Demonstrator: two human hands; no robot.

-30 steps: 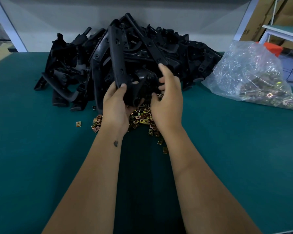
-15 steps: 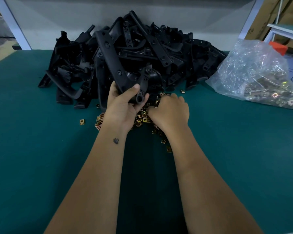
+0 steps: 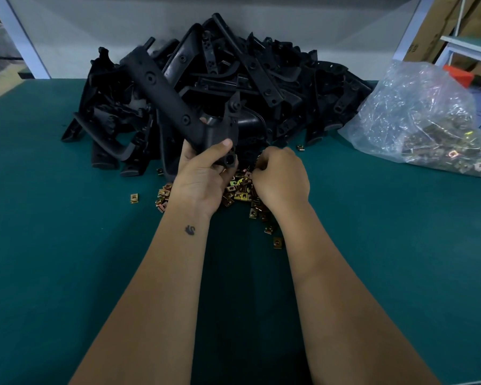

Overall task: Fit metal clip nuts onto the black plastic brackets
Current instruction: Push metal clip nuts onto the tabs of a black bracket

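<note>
Here, left hand (image 3: 203, 179) grip clasping long matte-black bracket (image 3: 172, 98), right hand (image 3: 281, 179) fingers curled into brass-toned clip nuts (image 3: 240, 194)

right hand (image 3: 281, 179) fingertips hidden, grasp unclear | clip nuts (image 3: 240, 191) partly under hands | bag (image 3: 428, 120) cut off right
</note>
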